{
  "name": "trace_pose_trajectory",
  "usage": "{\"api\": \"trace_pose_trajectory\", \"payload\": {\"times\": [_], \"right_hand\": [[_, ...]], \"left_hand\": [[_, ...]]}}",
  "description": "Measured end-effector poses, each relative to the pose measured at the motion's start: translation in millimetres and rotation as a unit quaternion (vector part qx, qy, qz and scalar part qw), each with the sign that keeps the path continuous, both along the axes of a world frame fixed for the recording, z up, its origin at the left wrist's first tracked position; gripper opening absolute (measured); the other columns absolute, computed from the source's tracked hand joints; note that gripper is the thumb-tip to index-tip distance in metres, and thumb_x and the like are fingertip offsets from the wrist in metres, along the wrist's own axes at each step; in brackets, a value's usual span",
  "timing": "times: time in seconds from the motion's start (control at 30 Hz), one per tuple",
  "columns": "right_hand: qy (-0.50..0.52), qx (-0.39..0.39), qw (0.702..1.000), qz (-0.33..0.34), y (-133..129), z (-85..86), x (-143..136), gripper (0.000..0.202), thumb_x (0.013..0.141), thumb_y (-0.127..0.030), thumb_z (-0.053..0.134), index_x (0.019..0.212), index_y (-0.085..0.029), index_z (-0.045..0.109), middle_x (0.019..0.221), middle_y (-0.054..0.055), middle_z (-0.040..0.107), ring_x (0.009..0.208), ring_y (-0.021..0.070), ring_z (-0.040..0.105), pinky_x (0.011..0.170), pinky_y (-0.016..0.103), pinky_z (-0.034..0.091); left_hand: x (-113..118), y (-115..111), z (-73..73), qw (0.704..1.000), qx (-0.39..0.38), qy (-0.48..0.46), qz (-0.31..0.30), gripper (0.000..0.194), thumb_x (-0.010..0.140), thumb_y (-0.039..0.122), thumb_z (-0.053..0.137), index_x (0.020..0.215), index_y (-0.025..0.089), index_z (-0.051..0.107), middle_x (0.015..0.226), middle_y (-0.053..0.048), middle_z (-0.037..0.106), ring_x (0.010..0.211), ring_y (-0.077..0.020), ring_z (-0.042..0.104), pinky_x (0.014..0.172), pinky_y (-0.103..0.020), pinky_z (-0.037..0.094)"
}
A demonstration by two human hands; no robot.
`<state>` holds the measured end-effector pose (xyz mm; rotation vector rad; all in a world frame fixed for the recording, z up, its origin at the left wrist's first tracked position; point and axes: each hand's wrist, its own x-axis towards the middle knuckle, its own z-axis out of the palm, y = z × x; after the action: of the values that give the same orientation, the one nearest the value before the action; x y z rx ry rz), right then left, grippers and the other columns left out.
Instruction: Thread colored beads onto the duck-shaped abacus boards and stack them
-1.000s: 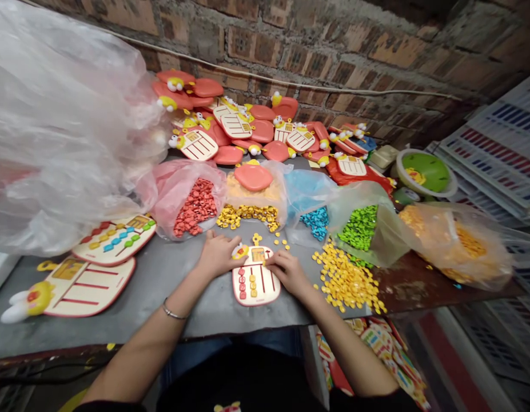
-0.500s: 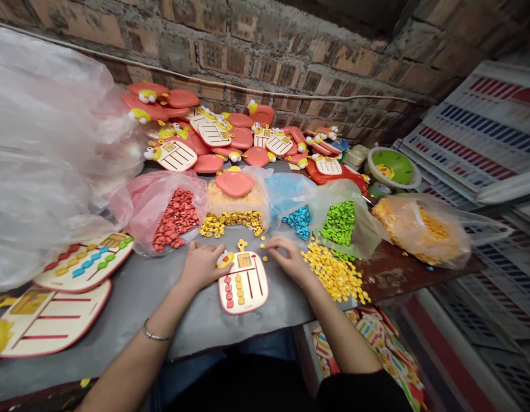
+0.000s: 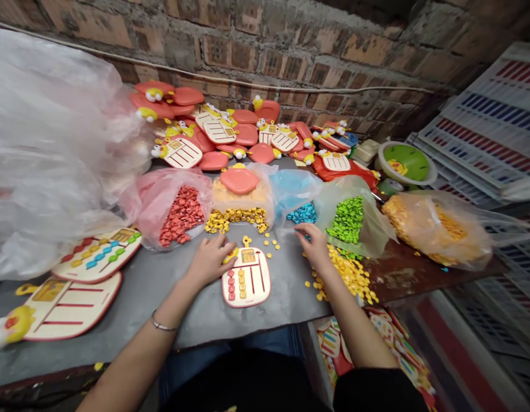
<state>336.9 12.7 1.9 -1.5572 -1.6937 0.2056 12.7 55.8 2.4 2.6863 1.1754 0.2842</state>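
A cream board with a red rim (image 3: pixel 259 289) lies on the grey table before me, with red and yellow pieces along its two left slots and bare slots on the right. My left hand (image 3: pixel 211 260) rests at its upper left corner, fingers on the yellow head. Bent at the fingers, my right hand (image 3: pixel 313 243) is just below the blue pieces (image 3: pixel 303 213); whether a piece is between its fingertips is too small to tell. Yellow pieces (image 3: pixel 348 277) lie beside and under my right wrist.
Bags of red pieces (image 3: pixel 183 214), gold pieces (image 3: pixel 236 217) and green pieces (image 3: pixel 347 220) line the back. Unfilled boards (image 3: pixel 179 153) are heaped by the brick wall. Two boards (image 3: pixel 76 309) overlap at left. A bag of orange pieces (image 3: pixel 440 229) sits at right.
My right hand has moved from beside the board's top toward the blue pieces. My left hand stays at the board's corner. The camera view has shifted slightly.
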Motion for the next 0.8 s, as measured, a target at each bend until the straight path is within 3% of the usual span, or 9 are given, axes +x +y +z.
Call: {"api": "trace_pose_trajectory", "payload": {"times": [0.1,0.2,0.27,0.43,0.6,0.7,0.8], "right_hand": [[0.069,0.003,0.994,0.082,-15,6.7,-39,0.012,0.089,-0.021,0.056,0.095,-0.021,0.067,0.102,0.008,0.066,0.096,0.0213,0.063,0.081,0.036,0.053],[0.052,-0.017,0.985,0.166,-20,7.1,-72,0.012,0.090,-0.017,0.055,0.094,-0.021,0.067,0.098,0.007,0.068,0.094,0.0198,0.064,0.085,0.036,0.052],[0.030,-0.026,0.982,0.184,-17,3.4,-84,0.013,0.090,-0.015,0.055,0.089,-0.021,0.066,0.094,0.007,0.069,0.091,0.0198,0.063,0.084,0.036,0.052],[0.013,-0.030,0.980,0.197,-9,-7.2,-88,0.014,0.089,-0.014,0.055,0.083,-0.020,0.066,0.090,0.006,0.070,0.088,0.0206,0.063,0.082,0.038,0.051],[-0.002,-0.055,0.981,0.184,-18,-7.3,-86,0.014,0.090,-0.018,0.055,0.083,-0.019,0.066,0.081,0.006,0.069,0.079,0.0205,0.061,0.076,0.036,0.050],[0.032,-0.105,0.975,0.194,-23,-4.9,-84,0.012,0.089,-0.021,0.058,0.097,-0.021,0.067,0.087,0.005,0.069,0.077,0.0191,0.061,0.072,0.033,0.050],[0.081,-0.159,0.961,0.213,-22,-0.3,-80,0.023,0.086,-0.023,0.063,0.109,-0.020,0.064,0.093,0.005,0.070,0.075,0.0165,0.062,0.068,0.028,0.050]], "left_hand": [[1,0,-1.1,1.000,-0.010,-0.004,-0.001,0.026,0.093,0.041,0.047,0.110,0.025,0.059,0.108,-0.007,0.059,0.098,-0.0231,0.056,0.080,-0.037,0.032],[1,0,-2.4,1.000,-0.018,-0.013,0.004,0.027,0.092,0.043,0.048,0.108,0.025,0.059,0.105,-0.006,0.060,0.097,-0.0232,0.056,0.080,-0.038,0.030],[2,0,-3.1,1.000,-0.021,-0.019,0.008,0.026,0.092,0.043,0.048,0.107,0.025,0.059,0.104,-0.005,0.060,0.097,-0.0233,0.056,0.080,-0.038,0.030],[4,-1,-3.6,0.999,-0.027,-0.024,0.021,0.025,0.090,0.043,0.050,0.103,0.024,0.060,0.101,-0.004,0.060,0.092,-0.0227,0.055,0.080,-0.038,0.029],[5,-2,-3.5,0.999,-0.028,-0.022,0.034,0.025,0.090,0.043,0.051,0.103,0.024,0.061,0.102,-0.004,0.060,0.091,-0.0227,0.055,0.081,-0.038,0.029],[6,-2,-3.7,0.998,-0.033,-0.024,0.037,0.025,0.089,0.042,0.052,0.103,0.024,0.061,0.102,-0.004,0.060,0.091,-0.0227,0.055,0.081,-0.038,0.029],[6,-2,-3.9,0.998,-0.038,-0.024,0.033,0.024,0.089,0.041,0.052,0.103,0.025,0.062,0.102,-0.004,0.060,0.091,-0.0223,0.056,0.081,-0.038,0.029]]}}
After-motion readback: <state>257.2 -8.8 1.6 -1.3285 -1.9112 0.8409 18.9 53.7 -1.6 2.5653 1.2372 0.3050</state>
